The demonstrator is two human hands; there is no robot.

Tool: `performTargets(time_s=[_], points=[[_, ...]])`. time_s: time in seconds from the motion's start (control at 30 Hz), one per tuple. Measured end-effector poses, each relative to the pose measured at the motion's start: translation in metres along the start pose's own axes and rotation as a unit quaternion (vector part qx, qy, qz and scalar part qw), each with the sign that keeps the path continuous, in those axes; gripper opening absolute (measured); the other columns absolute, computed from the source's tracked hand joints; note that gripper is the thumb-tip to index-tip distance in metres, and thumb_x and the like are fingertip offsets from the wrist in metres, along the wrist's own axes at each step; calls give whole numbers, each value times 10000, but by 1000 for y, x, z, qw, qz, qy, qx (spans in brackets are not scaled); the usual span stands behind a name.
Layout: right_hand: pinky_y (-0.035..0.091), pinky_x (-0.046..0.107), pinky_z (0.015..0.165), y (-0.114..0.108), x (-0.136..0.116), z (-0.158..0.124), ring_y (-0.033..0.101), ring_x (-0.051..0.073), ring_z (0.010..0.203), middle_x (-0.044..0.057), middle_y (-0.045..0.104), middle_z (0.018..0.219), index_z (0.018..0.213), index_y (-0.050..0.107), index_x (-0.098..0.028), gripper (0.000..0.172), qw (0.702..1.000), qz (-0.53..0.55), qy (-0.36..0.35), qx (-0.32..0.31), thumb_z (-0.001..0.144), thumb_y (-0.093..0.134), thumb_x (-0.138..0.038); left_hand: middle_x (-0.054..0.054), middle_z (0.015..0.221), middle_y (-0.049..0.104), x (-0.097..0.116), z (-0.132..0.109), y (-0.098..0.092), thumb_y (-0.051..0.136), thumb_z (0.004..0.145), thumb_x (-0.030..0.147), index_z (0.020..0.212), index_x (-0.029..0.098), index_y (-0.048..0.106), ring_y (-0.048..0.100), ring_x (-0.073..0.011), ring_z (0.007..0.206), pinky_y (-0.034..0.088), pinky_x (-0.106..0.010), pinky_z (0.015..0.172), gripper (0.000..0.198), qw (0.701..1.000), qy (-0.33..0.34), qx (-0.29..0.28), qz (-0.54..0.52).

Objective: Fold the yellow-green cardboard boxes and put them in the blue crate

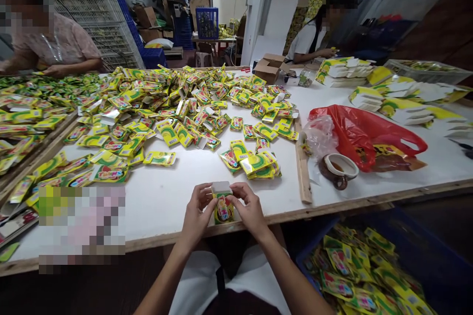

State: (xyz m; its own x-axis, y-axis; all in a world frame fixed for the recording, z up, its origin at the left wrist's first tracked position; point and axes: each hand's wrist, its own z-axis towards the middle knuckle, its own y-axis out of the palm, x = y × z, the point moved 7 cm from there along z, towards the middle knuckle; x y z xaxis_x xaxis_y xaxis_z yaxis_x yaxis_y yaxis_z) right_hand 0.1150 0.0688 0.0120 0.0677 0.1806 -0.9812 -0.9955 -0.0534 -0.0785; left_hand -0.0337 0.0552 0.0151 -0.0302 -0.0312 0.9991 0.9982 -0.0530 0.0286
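Note:
A small green-and-yellow printed box (223, 210) stands at the table's front edge, its pale top flap raised. My left hand (201, 209) grips its left side, thumb on the printed front and fingers behind. On the right side my right hand (248, 206) holds the same box in a like way, thumb near the flap. Just beyond my hands lies a small stack of the same boxes (258, 163), and one lone box (159, 158) rests to the left of it. A large heap of boxes (166, 88) spreads across the table behind.
A wooden strip (303, 177) borders my area on the right. Past it stand a brown mug (338, 170) and a red plastic bag (369, 128). A blue crate (314, 261) of boxes sits low at right. Two co-workers sit at the far left and far right.

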Motion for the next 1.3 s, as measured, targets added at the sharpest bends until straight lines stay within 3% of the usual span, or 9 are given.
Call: performTargets(time_s=[0.13, 0.4, 0.57, 0.73, 0.87, 1.13, 1.3], points=[[508, 295, 745, -1, 0, 4, 648, 185, 797, 42, 705, 873, 941, 666, -194, 152, 998, -46, -14, -37, 827, 597, -266, -91, 1098, 631, -10, -4, 0, 565, 842, 288, 1143, 222, 419, 633, -204, 991, 516, -367, 846, 341, 999, -16, 17, -30], [489, 295, 748, -1, -10, 22, 640, 188, 809, 42, 699, 830, 833, 705, -196, 163, 992, -78, -51, -90, 866, 557, -256, -74, 1043, 655, -3, 0, 0, 534, 854, 267, 951, 182, 596, 619, -206, 990, 484, -328, 879, 143, 997, 23, -9, 75], [498, 279, 726, -2, -8, 19, 629, 167, 771, 17, 663, 813, 905, 632, -199, 84, 997, -40, -48, -33, 841, 591, -233, -75, 1128, 628, 6, 1, 0, 550, 844, 235, 1045, 208, 532, 596, -196, 1060, 477, -334, 906, 204, 998, 42, 36, 24], [503, 304, 803, 2, -15, 5, 640, 181, 880, 42, 681, 935, 971, 595, -207, 132, 997, -24, -58, -33, 846, 600, -249, -71, 948, 680, 13, -1, -1, 568, 834, 256, 859, 169, 595, 634, -192, 933, 489, -322, 858, 93, 996, 46, 45, 60], [499, 316, 829, 4, -21, 2, 646, 192, 913, 54, 694, 986, 946, 633, -205, 113, 997, -39, -54, -49, 858, 586, -257, -77, 1004, 678, 12, -3, 0, 602, 812, 254, 813, 171, 578, 628, -197, 966, 483, -326, 871, 86, 997, 47, 44, 52], [505, 285, 707, 5, -23, 13, 643, 176, 733, 34, 698, 782, 848, 664, -188, 129, 993, -106, -44, -26, 851, 559, -262, -47, 854, 680, 12, 4, -1, 593, 817, 309, 863, 165, 637, 624, -171, 819, 492, -276, 751, 158, 993, 21, 84, 85], [494, 274, 681, 7, -23, 19, 627, 166, 709, 28, 691, 764, 826, 654, -187, 136, 993, -111, -29, -38, 851, 548, -268, -49, 861, 691, 7, 7, -3, 602, 811, 328, 866, 163, 652, 627, -172, 826, 493, -265, 746, 180, 996, 1, 70, 61]])
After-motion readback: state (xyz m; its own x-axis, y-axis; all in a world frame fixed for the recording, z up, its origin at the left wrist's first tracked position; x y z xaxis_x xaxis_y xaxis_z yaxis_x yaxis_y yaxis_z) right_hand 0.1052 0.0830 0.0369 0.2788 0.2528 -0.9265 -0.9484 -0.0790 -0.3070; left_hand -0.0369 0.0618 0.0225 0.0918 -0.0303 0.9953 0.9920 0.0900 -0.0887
